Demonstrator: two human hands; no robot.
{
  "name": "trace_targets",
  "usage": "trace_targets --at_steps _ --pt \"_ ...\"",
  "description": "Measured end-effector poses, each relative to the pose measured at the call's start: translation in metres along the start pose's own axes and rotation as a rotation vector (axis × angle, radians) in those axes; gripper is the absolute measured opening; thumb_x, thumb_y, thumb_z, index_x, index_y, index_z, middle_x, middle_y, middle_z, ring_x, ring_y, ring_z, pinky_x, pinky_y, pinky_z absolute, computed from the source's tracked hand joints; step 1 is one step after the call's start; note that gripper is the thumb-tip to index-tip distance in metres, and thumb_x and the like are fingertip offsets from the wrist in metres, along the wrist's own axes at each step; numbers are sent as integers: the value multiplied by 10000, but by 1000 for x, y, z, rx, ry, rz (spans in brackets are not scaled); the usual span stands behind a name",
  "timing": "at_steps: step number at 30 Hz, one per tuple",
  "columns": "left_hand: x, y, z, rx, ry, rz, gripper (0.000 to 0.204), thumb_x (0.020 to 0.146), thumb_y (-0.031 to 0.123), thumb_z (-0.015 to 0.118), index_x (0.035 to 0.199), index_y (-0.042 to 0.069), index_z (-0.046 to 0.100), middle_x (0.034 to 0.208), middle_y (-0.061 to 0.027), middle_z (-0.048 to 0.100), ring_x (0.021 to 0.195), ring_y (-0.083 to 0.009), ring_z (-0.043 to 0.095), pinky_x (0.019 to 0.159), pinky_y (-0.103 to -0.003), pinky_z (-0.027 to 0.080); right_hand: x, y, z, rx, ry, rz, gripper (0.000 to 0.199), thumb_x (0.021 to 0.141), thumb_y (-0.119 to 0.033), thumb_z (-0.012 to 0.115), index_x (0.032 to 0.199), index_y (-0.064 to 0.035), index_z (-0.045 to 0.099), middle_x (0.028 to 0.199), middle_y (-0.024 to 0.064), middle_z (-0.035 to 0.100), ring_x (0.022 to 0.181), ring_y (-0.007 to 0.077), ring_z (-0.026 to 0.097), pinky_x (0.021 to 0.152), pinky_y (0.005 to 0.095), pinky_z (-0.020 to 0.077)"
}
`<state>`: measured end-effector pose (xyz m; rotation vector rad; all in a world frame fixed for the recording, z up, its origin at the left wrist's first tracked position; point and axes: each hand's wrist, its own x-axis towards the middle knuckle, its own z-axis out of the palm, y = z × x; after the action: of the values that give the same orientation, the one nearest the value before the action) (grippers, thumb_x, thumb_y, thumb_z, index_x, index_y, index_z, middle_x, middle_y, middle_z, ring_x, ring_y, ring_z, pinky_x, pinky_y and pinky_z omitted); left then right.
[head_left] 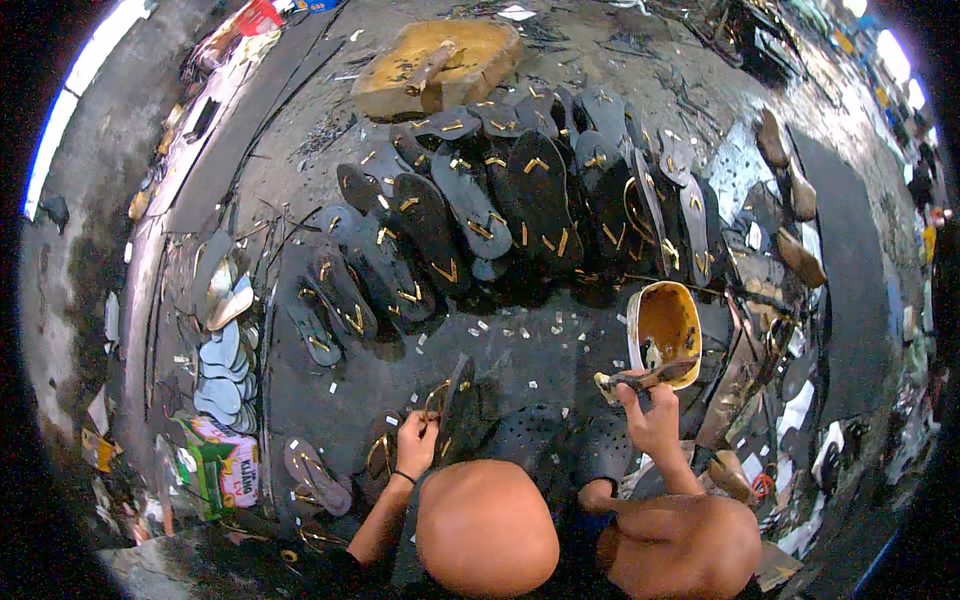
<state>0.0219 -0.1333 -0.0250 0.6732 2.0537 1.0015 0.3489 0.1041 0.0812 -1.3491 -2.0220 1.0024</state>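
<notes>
My left hand, with a black band on its wrist, is closed on the edge of a dark flip-flop sole held up on its side; gold strap ends show near the fingers. My right hand grips a short brown stick that looks like a brush, with a pale, clotted end pointing left. This brush lies across the near rim of a yellowish tub, whose inside is coated with brown residue. Dark flip-flop soles with gold strap pieces lie left of my left hand.
Several rows of dark soles with gold tabs lean together ahead. Behind them stands a round wooden block. Light blue soles are stacked at left above a green and pink box. Wooden shoe forms lie at right.
</notes>
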Motion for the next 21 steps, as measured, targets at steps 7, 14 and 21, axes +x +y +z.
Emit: trace_targets --at_steps 7,14,21 --pt "109 161 37 -844 -18 168 368 1027 145 549 1341 -38 490 1183 -96 657 1087 -169 621 945 -313 495 9 -2 -33 -101 241 75 242 919 -281 702 1052 -78 700 955 137 721 872 345 667 825 419 493" --pt "236 224 26 -1008 85 85 376 988 178 628 1324 19 573 1245 -104 648 1164 -215 605 986 -359 468 -8 11 -31 -276 113 173 288 955 -305 657 1102 -59 687 973 146 717 851 319 662 798 419 499" --pt "6 61 -50 872 62 268 1082 709 459 846 1529 60 263 1520 -282 355 1395 -468 353 1149 -549 303 -7 73 -72 -340 373 193 397 1009 -382 563 1229 -68 667 1090 197 671 1011 347 631 880 449 482"
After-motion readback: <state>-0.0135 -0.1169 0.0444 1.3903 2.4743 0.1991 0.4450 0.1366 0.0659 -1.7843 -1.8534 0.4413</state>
